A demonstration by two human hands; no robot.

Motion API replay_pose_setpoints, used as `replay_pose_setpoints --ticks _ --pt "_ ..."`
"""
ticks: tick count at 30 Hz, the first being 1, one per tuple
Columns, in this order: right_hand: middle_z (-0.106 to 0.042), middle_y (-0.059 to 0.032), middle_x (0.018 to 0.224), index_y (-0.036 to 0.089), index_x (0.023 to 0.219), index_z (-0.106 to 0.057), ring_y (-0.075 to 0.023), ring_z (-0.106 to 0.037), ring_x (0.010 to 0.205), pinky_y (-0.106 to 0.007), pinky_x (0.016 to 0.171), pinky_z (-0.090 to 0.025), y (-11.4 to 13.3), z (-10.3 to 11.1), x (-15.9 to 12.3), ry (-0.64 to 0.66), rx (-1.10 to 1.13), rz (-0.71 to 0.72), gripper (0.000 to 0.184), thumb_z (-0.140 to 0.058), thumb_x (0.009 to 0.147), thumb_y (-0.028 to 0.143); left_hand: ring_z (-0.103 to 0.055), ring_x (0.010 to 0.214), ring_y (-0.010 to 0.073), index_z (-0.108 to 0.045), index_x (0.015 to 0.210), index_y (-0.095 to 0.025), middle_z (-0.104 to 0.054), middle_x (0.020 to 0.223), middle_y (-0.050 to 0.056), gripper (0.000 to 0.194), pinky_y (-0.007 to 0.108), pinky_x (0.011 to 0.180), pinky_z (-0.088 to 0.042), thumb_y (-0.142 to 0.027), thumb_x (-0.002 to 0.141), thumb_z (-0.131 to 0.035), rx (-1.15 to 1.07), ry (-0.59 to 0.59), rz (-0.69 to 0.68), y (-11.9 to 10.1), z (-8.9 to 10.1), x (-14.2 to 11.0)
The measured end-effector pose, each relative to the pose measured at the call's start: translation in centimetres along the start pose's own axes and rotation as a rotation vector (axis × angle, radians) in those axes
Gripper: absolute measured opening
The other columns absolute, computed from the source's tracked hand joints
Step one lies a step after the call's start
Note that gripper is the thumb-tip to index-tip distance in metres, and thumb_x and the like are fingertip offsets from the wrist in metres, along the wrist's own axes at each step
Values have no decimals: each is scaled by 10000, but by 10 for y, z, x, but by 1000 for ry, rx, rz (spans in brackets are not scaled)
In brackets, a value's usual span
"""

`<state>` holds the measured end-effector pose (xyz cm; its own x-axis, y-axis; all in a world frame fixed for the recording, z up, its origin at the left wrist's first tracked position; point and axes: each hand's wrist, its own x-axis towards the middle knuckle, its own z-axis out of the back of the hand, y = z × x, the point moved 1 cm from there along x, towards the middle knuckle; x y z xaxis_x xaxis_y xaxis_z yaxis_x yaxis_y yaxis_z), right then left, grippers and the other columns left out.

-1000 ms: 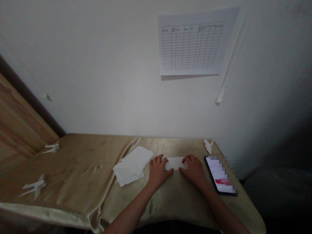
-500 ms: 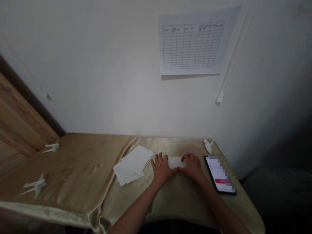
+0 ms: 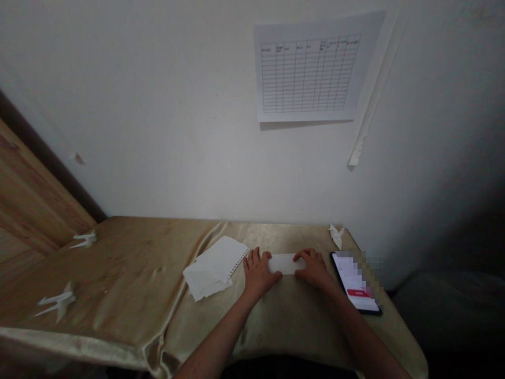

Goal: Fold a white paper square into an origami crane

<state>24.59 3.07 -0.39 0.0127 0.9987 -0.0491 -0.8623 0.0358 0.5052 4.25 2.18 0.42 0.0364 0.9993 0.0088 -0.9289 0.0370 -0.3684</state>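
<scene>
A small white rectangle of paper (image 3: 283, 262), which looks folded, lies on the cloth-covered table between my hands. My left hand (image 3: 259, 271) holds its left end, thumb at the near edge and fingertips at the far one. At the right end, my right hand (image 3: 313, 267) grips it the same way with curled fingers. The middle of the paper shows between the two thumbs. Just left of my left hand lie several loose white sheets (image 3: 221, 258), one with a row of punched holes along its edge.
A phone (image 3: 357, 284) with a lit screen lies right of my right hand. Folded paper figures sit on the table: one (image 3: 336, 237) at the back right, others (image 3: 59, 301) at the left. Behind stands a wall with a printed table sheet (image 3: 311, 73).
My thumbs have moved apart along the near edge of the paper, from almost touching at its middle out toward its two ends. The paper stays in place.
</scene>
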Motion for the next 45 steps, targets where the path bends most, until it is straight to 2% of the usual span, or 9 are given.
replay_pose_setpoints --ticks 6,14,19,24,28,30,33,37,45 --pt "-521 -54 1300 278 1122 -696 -255 -457 1238 -349 1066 -320 -5 4 4 41 17 16 493 -651 653 131 -242 1498 342 -589 1284 -289 -321 1597 89 599 464 1213 -175 -423 715 -718 -15 11 -33 11 6 2" --pt "-557 -39 1300 272 1100 -718 -232 -499 1209 -317 1028 -366 -15 9 9 99 36 57 554 -565 625 33 -300 1489 280 -600 1326 -313 -303 1622 63 567 404 1208 -250 -270 769 -690 -62 52 -122 32 13 4" --pt "-587 -38 1301 265 1094 -723 -214 -514 1225 -311 1032 -372 -21 9 10 91 24 88 591 -511 610 1 -326 1481 274 -609 1329 -349 -320 1621 32 547 410 1205 -281 -286 791 -685 -44 59 -151 38 15 3" --pt "-600 -24 1312 264 1109 -714 -188 -515 1248 -314 1068 -355 -23 8 4 48 41 123 596 -435 658 -7 -327 1483 263 -626 1330 -338 -326 1627 19 516 395 1223 -261 -315 815 -650 -12 -3 -157 34 16 -5" --pt "-600 -46 1309 244 1104 -711 -209 -517 1246 -332 1084 -347 -17 6 -3 9 29 123 424 -460 793 101 -319 1487 267 -635 1326 -323 -346 1621 1 465 413 1238 -228 -332 865 -572 23 -25 -163 27 16 -10" --pt "-593 -66 1299 230 1102 -696 -242 -514 1236 -344 1072 -355 -11 4 -7 -18 1 91 334 -544 805 199 -315 1486 293 -639 1321 -290 -358 1615 31 463 445 1233 -226 -386 874 -564 43 -34 -156 23 14 -11" --pt "-579 -90 1275 219 1106 -662 -279 -509 1209 -369 1058 -354 -1 1 -11 -75 -54 78 346 -645 771 306 -287 1486 359 -624 1325 -250 -366 1607 78 541 518 1215 -223 -481 835 -603 69 -59 -153 15 9 -12" --pt "-562 -86 1259 240 1083 -650 -298 -494 1200 -394 1058 -333 9 -1 -13 -89 -96 26 402 -722 707 364 -250 1489 407 -603 1311 -223 -361 1600 125 606 572 1211 -167 -559 806 -605 101 -76 -99 6 2 -11" --pt "-552 -117 1229 222 1050 -636 -334 -485 1185 -437 1017 -329 21 -3 -7 -76 -178 -34 504 -774 665 518 -146 1509 455 -528 1388 -195 -311 1617 165 804 627 1202 -88 -679 750 -595 113 -35 -36 -3 -6 -8"
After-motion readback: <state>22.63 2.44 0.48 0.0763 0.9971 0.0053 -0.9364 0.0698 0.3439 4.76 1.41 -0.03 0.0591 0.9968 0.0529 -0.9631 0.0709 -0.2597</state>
